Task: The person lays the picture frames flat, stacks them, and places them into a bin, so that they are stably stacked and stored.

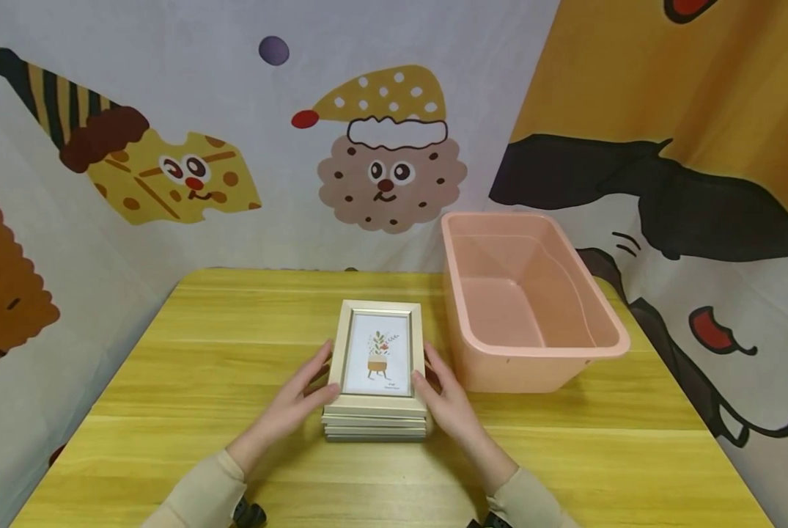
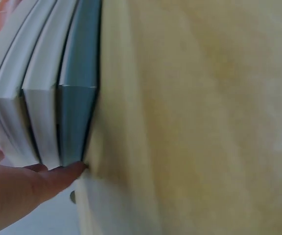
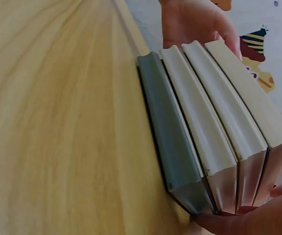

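Observation:
A stack of picture frames (image 1: 375, 308) lies on the table, cream and pale gold above a grey-green bottom frame (image 3: 168, 122). The top one shows a printed plant in a pot on legs. My left hand (image 1: 295, 396) holds the stack's left side, thumb at the top frame's edge and fingers down the side. On the opposite side my right hand (image 1: 453, 407) grips it likewise, its thumb on the top frame's right border. Fingertips (image 2: 72, 169) of the left hand reach the bottom frame in the left wrist view. The frames' edges sit slightly uneven.
A pink plastic bin (image 1: 532, 352) stands on the table just right of the stack, close to my right hand. The yellow wood-grain table (image 1: 189, 352) ends at a cloth backdrop (image 1: 235, 249) with cartoon prints. Dark wrist devices (image 1: 248, 513) show at my sleeves.

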Demonstrator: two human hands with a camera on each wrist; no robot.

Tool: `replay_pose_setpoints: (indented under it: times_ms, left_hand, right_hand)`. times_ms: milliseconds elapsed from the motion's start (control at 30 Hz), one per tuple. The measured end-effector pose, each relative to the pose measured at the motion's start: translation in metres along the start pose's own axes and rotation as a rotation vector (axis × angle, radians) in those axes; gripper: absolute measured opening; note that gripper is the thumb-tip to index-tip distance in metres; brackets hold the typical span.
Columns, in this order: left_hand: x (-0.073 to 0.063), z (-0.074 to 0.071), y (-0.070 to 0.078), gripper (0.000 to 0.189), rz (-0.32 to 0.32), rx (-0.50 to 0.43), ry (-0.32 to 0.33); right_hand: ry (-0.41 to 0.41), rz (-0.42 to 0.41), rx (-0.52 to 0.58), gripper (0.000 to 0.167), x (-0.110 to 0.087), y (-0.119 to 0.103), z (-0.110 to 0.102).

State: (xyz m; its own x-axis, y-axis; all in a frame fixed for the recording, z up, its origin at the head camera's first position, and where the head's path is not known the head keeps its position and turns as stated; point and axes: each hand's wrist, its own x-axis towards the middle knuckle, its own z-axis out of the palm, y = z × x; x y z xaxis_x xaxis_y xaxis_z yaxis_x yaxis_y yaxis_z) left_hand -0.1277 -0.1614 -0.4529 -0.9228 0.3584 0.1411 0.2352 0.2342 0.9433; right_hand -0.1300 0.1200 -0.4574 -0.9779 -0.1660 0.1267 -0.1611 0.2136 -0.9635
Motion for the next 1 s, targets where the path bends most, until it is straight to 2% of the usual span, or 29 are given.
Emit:
replay_pose_setpoints:
  times_ms: [300,533,1000]
  left_hand:
    - [0.0023,0.0036,-0.0037,0.074,-0.002,-0.010,-0.017]
    - [0.0050,0.0044,-0.0022,0.072,-0.017,-0.061,-0.025]
    - [0.0066,0.0057,-0.0022,0.074,-0.064,-0.089,0.003]
  right_hand:
    - [-0.008,0.036,-0.054,0.070,-0.0009,0.0020,-0.0005]
    - [-0.046,0.036,-0.044,0.072,-0.0008,0.0025,-0.0013]
    - [-0.118,0.068,-0.002,0.073,0.0024,0.0067,-0.0046]
